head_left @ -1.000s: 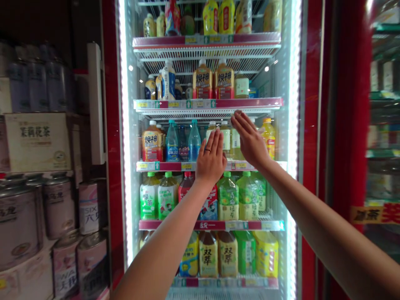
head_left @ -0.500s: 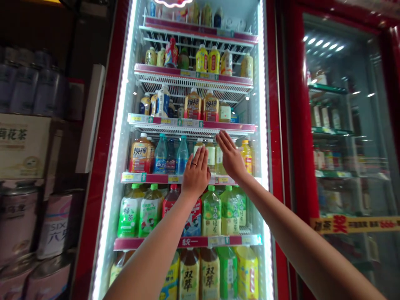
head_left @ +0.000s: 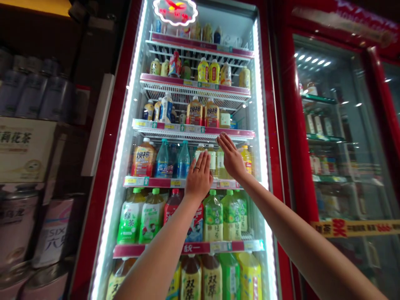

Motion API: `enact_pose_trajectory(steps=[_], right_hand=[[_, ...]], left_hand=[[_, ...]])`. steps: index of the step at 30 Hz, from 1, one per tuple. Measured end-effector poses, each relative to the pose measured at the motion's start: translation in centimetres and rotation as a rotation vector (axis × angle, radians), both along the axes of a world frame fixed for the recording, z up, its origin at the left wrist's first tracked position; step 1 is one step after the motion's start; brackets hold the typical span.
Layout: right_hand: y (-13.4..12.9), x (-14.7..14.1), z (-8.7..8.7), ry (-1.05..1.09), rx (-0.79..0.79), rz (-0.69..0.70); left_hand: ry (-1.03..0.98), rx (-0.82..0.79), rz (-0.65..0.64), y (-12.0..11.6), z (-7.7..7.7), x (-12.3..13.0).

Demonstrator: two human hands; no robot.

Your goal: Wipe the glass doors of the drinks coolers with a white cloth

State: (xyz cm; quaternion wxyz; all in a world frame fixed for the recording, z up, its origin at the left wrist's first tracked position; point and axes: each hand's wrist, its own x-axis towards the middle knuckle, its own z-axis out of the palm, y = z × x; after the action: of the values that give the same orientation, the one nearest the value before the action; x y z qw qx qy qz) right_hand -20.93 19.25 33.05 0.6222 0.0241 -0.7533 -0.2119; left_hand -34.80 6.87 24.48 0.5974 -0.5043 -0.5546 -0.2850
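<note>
My left hand (head_left: 199,177) is raised in front of the lit drinks cooler, its fingers straight and side by side, a ring on one of them. Just right of it and slightly higher is my right hand (head_left: 231,157), flat, with fingers stretched up to the left. Neither hand holds anything. Whether they touch the cooler's glass, I cannot tell. Behind them on the middle shelf stand pale-labelled bottles (head_left: 211,157), partly hidden, and a yellow bottle (head_left: 246,158). Blue bottles (head_left: 183,160) are to the left. Below are green tea bottles (head_left: 213,216).
A second red-framed cooler (head_left: 325,137) stands at the right, with a yellow strip (head_left: 359,228) across it. At the left, a shelf holds a pale carton (head_left: 26,148) and several tins (head_left: 18,221). A neon sign (head_left: 175,11) glows at the cooler's top.
The view has tilted up a little, so more of the neon sign shows and the shelves sit lower. Both hands keep nearly the same pose before the middle shelf.
</note>
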Motion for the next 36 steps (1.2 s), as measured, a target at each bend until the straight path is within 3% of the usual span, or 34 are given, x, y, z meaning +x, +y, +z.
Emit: enact_pose_trajectory(steps=[5, 9, 13, 17, 21, 25, 29, 36], right_hand=[[0.3, 2.0, -2.3, -0.126, 0.046, -0.016], [1.5, 3.2, -1.0, -0.096, 0.028, -0.042], [1.7, 2.0, 0.6, -0.001, 0.014, -0.008], [1.7, 2.0, -0.2, -0.073, 0.041, 0.014], [3.1, 3.9, -1.3, -0.096, 0.082, 0.026], [4.0, 4.6, -0.7, -0.035, 0.05, 0.007], [3.7, 4.1, -0.2, 0.041, -0.033, -0.013], [4.5, 5.9, -2.2, -0.074, 0.023, 0.004]], left_hand=[[-0.014, -0.029, -0.013, -0.3, 0.1, 0.0], [0.027, -0.066, -0.036, -0.7, 0.8, -0.1], [0.103, -0.122, -0.049, 0.0, 2.5, 1.3], [0.046, -0.102, -0.067, 2.1, 3.6, 3.6], [0.017, -0.113, -0.095, 3.6, 2.8, 4.6], [0.002, -0.14, -0.073, 3.9, 1.7, 4.5], [-0.002, -0.133, -0.072, 3.9, 1.7, 4.4], [-0.02, -0.135, -0.08, 4.1, 1.7, 4.5]])
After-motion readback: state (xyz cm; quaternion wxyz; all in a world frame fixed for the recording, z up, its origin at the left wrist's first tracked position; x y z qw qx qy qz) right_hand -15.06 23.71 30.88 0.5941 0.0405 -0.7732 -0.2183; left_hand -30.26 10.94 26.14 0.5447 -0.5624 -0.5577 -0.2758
